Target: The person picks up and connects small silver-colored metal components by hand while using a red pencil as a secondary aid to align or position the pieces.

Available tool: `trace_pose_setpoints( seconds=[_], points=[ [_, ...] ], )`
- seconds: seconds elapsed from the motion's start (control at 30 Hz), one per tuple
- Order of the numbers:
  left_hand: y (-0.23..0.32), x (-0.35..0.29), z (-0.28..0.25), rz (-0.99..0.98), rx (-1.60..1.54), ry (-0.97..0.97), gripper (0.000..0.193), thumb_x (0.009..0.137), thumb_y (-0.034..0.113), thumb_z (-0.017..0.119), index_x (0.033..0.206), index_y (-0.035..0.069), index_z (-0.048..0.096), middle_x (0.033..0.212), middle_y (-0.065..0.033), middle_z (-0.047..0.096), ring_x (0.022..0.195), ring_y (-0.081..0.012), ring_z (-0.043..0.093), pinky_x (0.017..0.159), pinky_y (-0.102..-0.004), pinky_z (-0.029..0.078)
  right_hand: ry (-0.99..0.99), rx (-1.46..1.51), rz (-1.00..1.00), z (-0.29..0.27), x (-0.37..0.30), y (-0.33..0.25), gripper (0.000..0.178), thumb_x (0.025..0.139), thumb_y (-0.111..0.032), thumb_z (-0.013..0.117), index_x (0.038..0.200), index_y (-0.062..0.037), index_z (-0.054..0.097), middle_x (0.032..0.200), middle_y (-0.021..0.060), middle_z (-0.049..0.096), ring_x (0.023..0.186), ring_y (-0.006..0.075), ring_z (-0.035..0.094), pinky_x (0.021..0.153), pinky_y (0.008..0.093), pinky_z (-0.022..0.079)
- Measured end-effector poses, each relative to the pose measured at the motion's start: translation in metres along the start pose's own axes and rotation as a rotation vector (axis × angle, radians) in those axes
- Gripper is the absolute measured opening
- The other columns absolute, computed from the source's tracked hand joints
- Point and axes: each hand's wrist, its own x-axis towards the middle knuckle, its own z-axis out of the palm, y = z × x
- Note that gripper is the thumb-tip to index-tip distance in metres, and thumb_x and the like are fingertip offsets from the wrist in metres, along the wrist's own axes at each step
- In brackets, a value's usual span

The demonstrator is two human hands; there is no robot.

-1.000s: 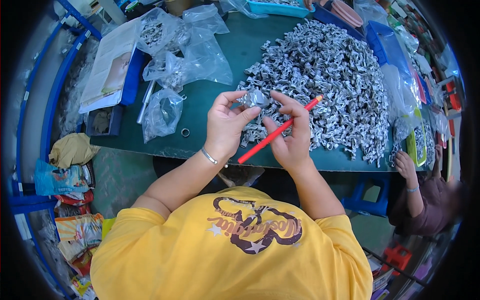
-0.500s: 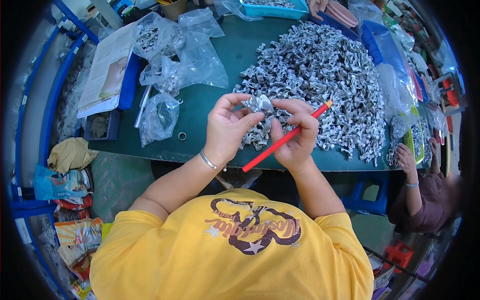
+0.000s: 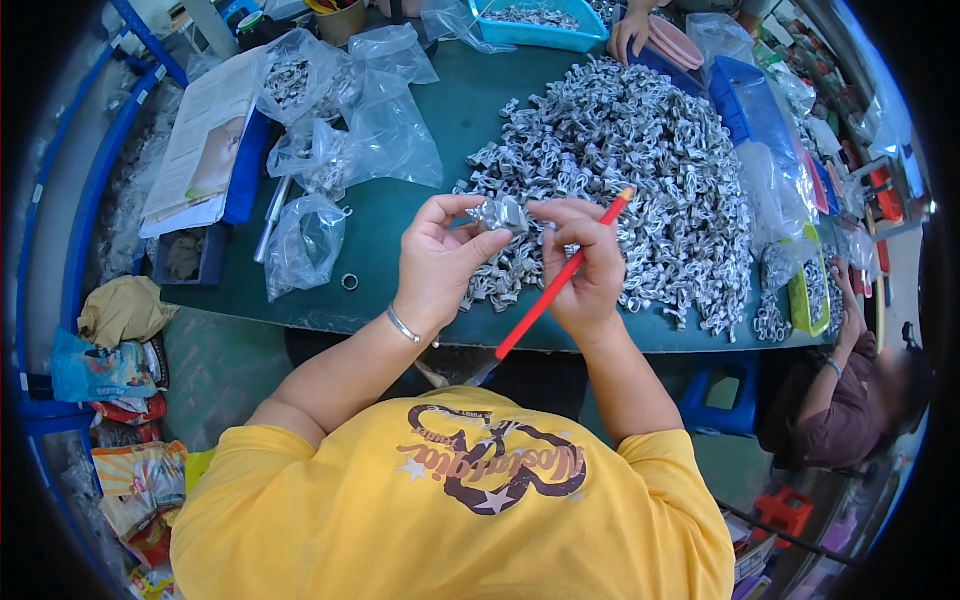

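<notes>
Close to the table's near edge, my left hand [image 3: 440,258] is closed, pinching a small cluster of silvery metal clips [image 3: 500,213] between thumb and fingers. My right hand [image 3: 585,262] is closed around a slim red stick with a yellowish tip [image 3: 562,278], which looks like a pencil. It slants from upper right to lower left across the palm. The right index fingertip reaches the right side of the metal clips. Just beyond both hands rises a large heap of similar looped metal clips [image 3: 630,150].
Clear plastic bags [image 3: 305,245] and a metal ring [image 3: 349,282] lie left on the green table [image 3: 400,215]. Papers rest on a blue bin [image 3: 250,165]. A light-blue tray [image 3: 560,35] stands at the back. Another person's hand [image 3: 630,35] is beyond the heap; a co-worker [image 3: 840,400] sits right.
The whole view has shifted slightly. The red stick stands a little steeper in my right hand. At right, the co-worker's hand has moved back from the near side of the green tray.
</notes>
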Motion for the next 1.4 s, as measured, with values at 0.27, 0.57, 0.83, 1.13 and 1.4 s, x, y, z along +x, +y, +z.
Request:
trace_pose_setpoints(
  seconds=[0.27, 0.57, 0.83, 1.13, 1.4],
  points=[
    [-0.003, 0.014, 0.009, -0.071, -0.042, 0.015, 0.036, 0.077, -0.005, 0.066, 0.108, -0.001, 0.047, 0.101, -0.0132, 0.057, 0.089, -0.0186, 0.061, 0.079, -0.0288, 0.053, 0.073, 0.114, 0.077, -0.008, 0.012, -0.002, 0.012, 0.082, 0.003, 0.056, 0.088, -0.0032, 0.048, 0.090, 0.0121, 0.063, 0.084, 0.0225, 0.058, 0.079, 0.0321, 0.043],
    [-0.009, 0.023, 0.024, -0.016, -0.044, -0.015, 0.038, 0.075, -0.005, 0.068, 0.108, -0.001, 0.048, 0.100, -0.0114, 0.060, 0.088, -0.0156, 0.060, 0.078, -0.0251, 0.051, 0.123, 0.185, 0.237, -0.031, 0.025, -0.010, 0.035, 0.092, -0.025, 0.039, 0.096, 0.0054, 0.055, 0.073, 0.0111, 0.056, 0.062, 0.0154, 0.052, 0.063, 0.0274, 0.040],
    [-0.008, 0.021, 0.025, -0.009, -0.062, -0.034, 0.039, 0.073, -0.006, 0.069, 0.106, -0.001, 0.049, 0.100, -0.0106, 0.059, 0.089, -0.0154, 0.060, 0.078, -0.0248, 0.051, 0.114, 0.322, 0.291, -0.024, 0.013, 0.001, 0.011, 0.084, -0.004, 0.045, 0.086, 0.0009, 0.054, 0.066, 0.0089, 0.059, 0.061, 0.0134, 0.054, 0.061, 0.0269, 0.041],
    [-0.004, 0.020, 0.027, -0.030, -0.025, -0.020, 0.041, 0.073, -0.008, 0.069, 0.108, -0.001, 0.049, 0.100, -0.0107, 0.058, 0.090, -0.0160, 0.059, 0.077, -0.0242, 0.050, 0.058, 0.285, 0.331, -0.021, 0.013, 0.002, 0.010, 0.084, -0.004, 0.047, 0.084, 0.0000, 0.056, 0.068, 0.0070, 0.060, 0.062, 0.0137, 0.053, 0.065, 0.0271, 0.041],
    [-0.003, 0.021, 0.025, -0.039, -0.044, -0.028, 0.041, 0.072, -0.008, 0.068, 0.108, -0.001, 0.049, 0.100, -0.0108, 0.058, 0.090, -0.0163, 0.058, 0.078, -0.0245, 0.050, 0.045, 0.244, 0.276, -0.019, 0.012, 0.004, 0.010, 0.082, -0.004, 0.047, 0.084, -0.0008, 0.057, 0.064, 0.0071, 0.060, 0.064, 0.0163, 0.052, 0.066, 0.0296, 0.041]
  ],
)
